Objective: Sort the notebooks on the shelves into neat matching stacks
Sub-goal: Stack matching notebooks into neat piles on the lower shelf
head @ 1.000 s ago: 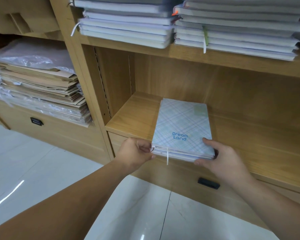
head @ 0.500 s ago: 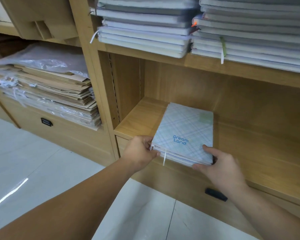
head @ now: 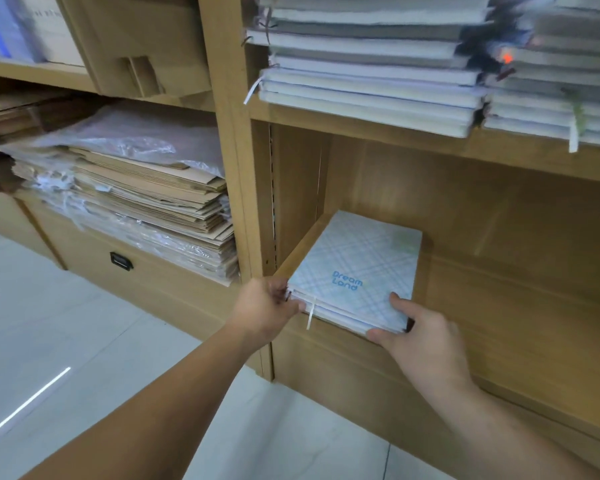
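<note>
Two hands grip a plaid notebook stack [head: 357, 268] (cover reads "Dream Land") at the front-left of the lower shelf [head: 499, 299], left hand [head: 262, 306] curled on its near-left corner, right hand [head: 421, 341] pinching the near-right

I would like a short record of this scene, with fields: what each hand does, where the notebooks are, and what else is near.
left hand: grips the near left corner of the stack
right hand: grips the near right corner, thumb on top
stack: plaid cover reading "Dream Land", on the lower shelf by its left wall
ribbon: white, hangs from the stack's front edge
grey stacks: two, side by side on the upper shelf
brown pile: in the left bay, partly under plastic film
</note>
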A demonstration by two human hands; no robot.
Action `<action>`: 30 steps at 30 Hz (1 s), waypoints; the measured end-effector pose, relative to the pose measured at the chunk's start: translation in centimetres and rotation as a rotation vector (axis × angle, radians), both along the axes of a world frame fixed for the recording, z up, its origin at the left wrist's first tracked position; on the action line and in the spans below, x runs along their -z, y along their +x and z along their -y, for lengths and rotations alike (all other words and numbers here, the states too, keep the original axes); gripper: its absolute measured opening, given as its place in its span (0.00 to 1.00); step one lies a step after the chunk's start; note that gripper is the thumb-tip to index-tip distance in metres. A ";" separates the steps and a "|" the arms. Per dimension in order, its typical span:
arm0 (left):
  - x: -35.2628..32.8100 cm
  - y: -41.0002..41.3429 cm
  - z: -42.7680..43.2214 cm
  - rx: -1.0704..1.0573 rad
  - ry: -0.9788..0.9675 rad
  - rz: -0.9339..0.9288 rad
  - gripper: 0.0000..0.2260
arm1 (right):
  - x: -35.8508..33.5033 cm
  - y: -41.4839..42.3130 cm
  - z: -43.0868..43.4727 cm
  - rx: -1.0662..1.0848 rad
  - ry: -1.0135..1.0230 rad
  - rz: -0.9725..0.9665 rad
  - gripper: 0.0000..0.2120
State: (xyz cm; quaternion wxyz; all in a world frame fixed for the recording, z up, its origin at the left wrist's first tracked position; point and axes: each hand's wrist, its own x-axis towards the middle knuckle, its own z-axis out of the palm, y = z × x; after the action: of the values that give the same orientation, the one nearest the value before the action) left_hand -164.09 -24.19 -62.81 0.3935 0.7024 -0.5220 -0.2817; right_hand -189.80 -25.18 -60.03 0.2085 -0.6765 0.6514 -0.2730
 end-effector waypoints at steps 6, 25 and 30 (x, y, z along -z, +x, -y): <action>0.4 0.6 -0.5 -0.006 -0.049 -0.042 0.10 | -0.2 0.2 -0.1 -0.067 0.044 0.055 0.35; -0.5 1.8 -0.1 0.072 -0.138 0.162 0.14 | 1.2 -1.5 0.4 -0.101 0.052 0.107 0.13; -0.7 2.2 -0.3 0.057 -0.123 0.087 0.10 | 0.0 -1.5 0.1 -0.073 0.131 0.139 0.15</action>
State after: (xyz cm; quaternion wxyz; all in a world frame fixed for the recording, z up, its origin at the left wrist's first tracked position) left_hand -161.87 -23.89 -62.09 0.4045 0.6732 -0.5748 -0.2296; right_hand -191.26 -25.23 -60.02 0.3069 -0.6641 0.6268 -0.2682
